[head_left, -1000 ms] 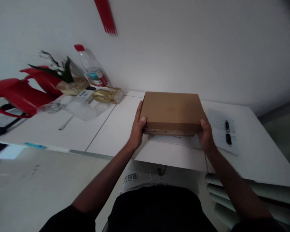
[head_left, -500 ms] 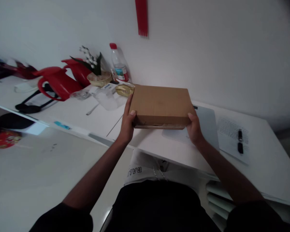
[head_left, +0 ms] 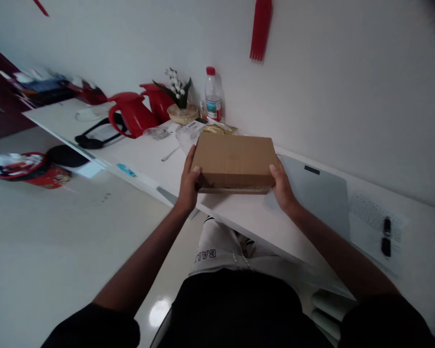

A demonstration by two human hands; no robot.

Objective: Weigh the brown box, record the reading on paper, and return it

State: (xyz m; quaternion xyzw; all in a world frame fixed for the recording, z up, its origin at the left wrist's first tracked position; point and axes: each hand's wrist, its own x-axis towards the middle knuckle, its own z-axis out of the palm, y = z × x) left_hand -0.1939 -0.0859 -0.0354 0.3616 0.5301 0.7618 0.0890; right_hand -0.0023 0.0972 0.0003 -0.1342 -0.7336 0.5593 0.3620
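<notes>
The flat rectangular brown cardboard box [head_left: 235, 157] is in front of the person, between the left hand [head_left: 188, 186] and the right hand [head_left: 283, 186], over the long white table [head_left: 235, 212]; it appears to be raised off the surface, though the gap beneath cannot be measured by eye. Grip state: both hands hold the box by its short ends — thumbs at the near corners, fingers along the sides, undersides hidden. Judged by its material, the box should handle as light to moderate in weight, stiff across the faces and softer at the edges; the contents cannot be seen. The dry cardboard should offer fair friction. Hold at the lower end walls; avoid pressing on the near face, where a seam runs along the bottom edge. To the right of the box lies a flat grey panel [head_left: 315, 188], then a white printed sheet [head_left: 362, 210] with a slim black object [head_left: 386, 237] on it. To the left stand red plastic pitchers [head_left: 134, 116] and a clear red-capped plastic bottle [head_left: 213, 99]. Behind the table rises a plain pale wall [head_left: 329, 92]; a pale, glossy floor [head_left: 76, 227] extends to the left — lighting is dim.
</notes>
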